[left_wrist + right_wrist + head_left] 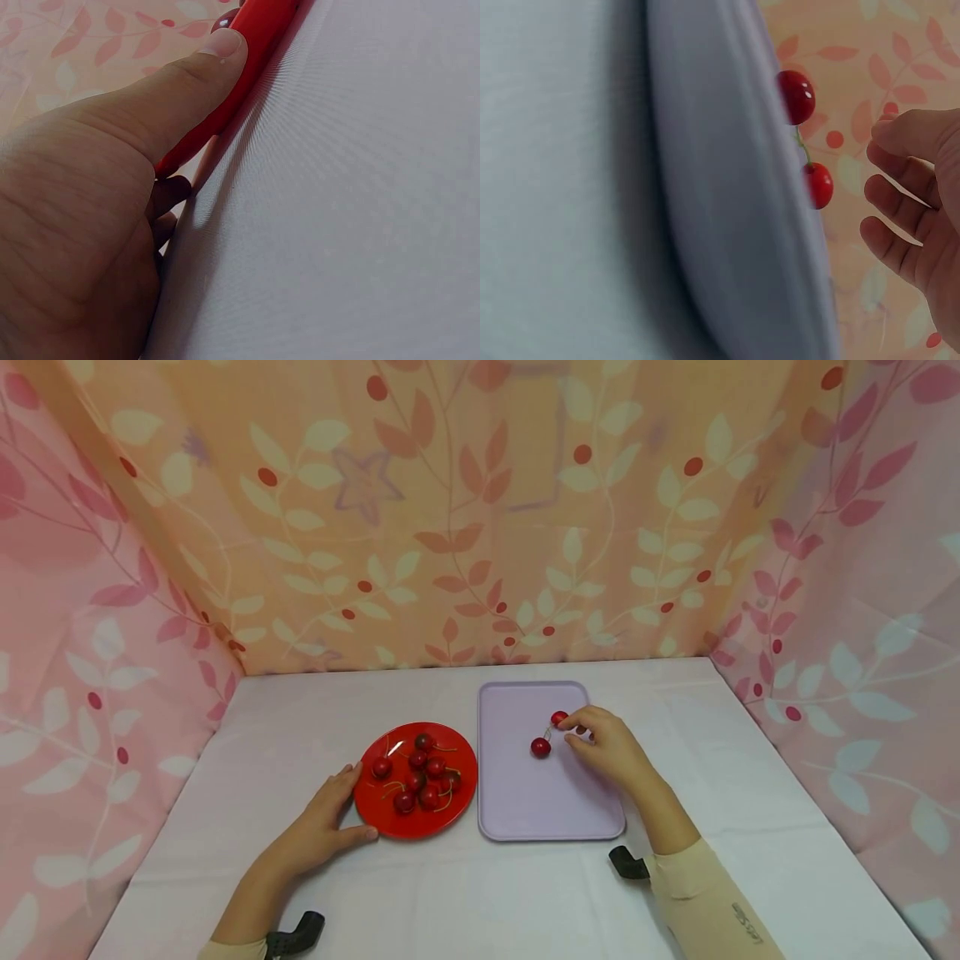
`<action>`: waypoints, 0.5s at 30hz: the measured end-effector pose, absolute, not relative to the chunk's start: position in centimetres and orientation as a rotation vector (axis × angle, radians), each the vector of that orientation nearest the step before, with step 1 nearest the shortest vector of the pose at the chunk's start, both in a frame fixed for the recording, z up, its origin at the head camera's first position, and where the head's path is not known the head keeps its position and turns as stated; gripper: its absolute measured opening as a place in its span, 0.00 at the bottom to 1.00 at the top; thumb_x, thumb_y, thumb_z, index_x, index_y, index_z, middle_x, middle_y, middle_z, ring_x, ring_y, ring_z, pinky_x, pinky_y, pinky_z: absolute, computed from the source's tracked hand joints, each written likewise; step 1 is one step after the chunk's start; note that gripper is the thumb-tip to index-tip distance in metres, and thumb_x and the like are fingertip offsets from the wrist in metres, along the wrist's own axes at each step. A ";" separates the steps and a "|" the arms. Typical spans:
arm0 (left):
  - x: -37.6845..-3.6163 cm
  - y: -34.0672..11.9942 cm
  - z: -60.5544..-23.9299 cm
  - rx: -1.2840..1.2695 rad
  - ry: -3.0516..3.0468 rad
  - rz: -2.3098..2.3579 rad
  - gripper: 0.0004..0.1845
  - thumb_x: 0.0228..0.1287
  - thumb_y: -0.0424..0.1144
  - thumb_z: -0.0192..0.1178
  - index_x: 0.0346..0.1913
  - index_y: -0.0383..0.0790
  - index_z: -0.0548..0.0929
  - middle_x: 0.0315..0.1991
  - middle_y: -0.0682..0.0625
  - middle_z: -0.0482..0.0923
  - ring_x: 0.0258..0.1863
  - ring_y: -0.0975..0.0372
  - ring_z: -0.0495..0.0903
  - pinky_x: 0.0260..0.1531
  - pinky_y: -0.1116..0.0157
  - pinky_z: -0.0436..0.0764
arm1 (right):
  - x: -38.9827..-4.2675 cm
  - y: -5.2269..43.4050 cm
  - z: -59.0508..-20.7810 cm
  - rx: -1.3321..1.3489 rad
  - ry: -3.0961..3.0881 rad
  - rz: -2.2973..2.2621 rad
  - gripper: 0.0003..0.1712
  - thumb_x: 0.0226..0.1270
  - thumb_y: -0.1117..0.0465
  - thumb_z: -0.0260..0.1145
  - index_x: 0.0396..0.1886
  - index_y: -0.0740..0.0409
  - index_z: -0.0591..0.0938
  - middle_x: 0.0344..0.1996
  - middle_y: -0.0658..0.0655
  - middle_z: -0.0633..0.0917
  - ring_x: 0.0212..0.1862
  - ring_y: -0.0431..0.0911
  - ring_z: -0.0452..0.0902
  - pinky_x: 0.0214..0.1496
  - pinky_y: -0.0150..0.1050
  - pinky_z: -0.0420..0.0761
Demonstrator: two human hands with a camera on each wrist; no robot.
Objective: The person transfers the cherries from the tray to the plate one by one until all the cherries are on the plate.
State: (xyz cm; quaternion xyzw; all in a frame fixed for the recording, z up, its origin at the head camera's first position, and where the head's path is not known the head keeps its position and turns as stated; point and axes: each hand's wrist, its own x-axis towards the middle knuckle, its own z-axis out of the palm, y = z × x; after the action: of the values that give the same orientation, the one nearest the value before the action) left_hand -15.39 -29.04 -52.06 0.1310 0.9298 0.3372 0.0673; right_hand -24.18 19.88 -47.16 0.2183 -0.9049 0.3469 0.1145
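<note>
My left hand rests against the left edge of a round red plate, its thumb and fingers spread along the rim. In the left wrist view the thumb lies on the plate's edge. Several dark red cherries with stems sit on the plate. Over a lilac rectangular tray hovers my right hand, fingers loosely bent, nothing visible between them. Close to its fingertips lies one cherry; a second cherry is just nearer, a green stem between them. Both cherries also show beyond the tray's rim in the right wrist view.
A white cloth covers the table. Patterned curtain walls stand at the back and both sides. The plate and tray lie side by side with a narrow gap. Black wrist mounts sit under both forearms.
</note>
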 end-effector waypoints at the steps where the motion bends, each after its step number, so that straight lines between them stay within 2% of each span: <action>1: -15.4 -29.0 -52.1 0.391 2.804 1.016 0.60 0.53 0.64 0.73 0.83 0.47 0.52 0.82 0.40 0.50 0.81 0.39 0.42 0.74 0.32 0.48 | -24.3 19.8 -47.3 0.642 -2.651 1.008 0.11 0.64 0.69 0.71 0.45 0.54 0.88 0.44 0.51 0.88 0.44 0.50 0.80 0.45 0.45 0.81; 11: -15.7 -29.1 -52.2 0.440 2.807 1.051 0.59 0.54 0.62 0.74 0.83 0.46 0.53 0.82 0.40 0.51 0.81 0.41 0.43 0.75 0.32 0.47 | -24.9 20.1 -47.9 0.600 -2.701 0.998 0.11 0.64 0.68 0.71 0.45 0.54 0.89 0.44 0.50 0.87 0.44 0.50 0.80 0.47 0.46 0.82; 15: -15.6 -29.1 -52.2 0.437 2.798 1.057 0.60 0.54 0.61 0.75 0.83 0.45 0.54 0.82 0.39 0.51 0.81 0.40 0.43 0.74 0.32 0.47 | -25.6 19.9 -48.0 0.653 -2.701 1.025 0.10 0.64 0.69 0.71 0.45 0.56 0.89 0.43 0.52 0.88 0.45 0.50 0.81 0.50 0.48 0.82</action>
State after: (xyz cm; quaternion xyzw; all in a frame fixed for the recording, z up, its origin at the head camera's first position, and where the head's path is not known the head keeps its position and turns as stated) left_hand -15.56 -29.09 -52.18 0.1442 0.9240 0.3492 0.0594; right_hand -25.62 19.88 -48.01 0.2197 -0.9082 0.3448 0.0899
